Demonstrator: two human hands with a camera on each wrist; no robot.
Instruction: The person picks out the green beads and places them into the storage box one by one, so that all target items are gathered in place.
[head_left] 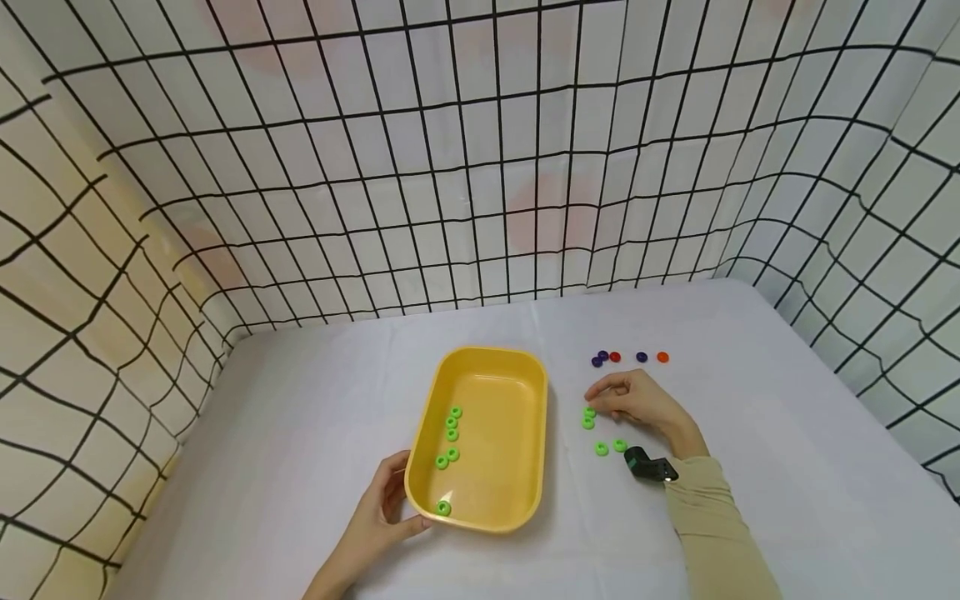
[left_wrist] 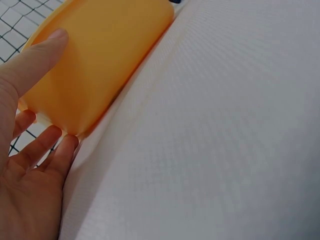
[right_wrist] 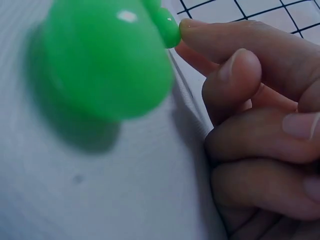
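Note:
A yellow tray stands on the white cloth with several green ring beads inside, mostly along its left side. At the tray's near left corner my left hand holds on, thumb against the near wall and fingertips at the left wall. To the right of the tray, my right hand reaches down to a pair of green beads. One fingertip touches a bead, while other fingers are bent; no clear pinch shows. Two more green beads lie near the right wrist.
Beyond the right hand lie several more beads: purple beads, a red bead and an orange bead. A black wire grid over pale sheets walls the back and both sides. A dark wrist camera sits on the right wrist.

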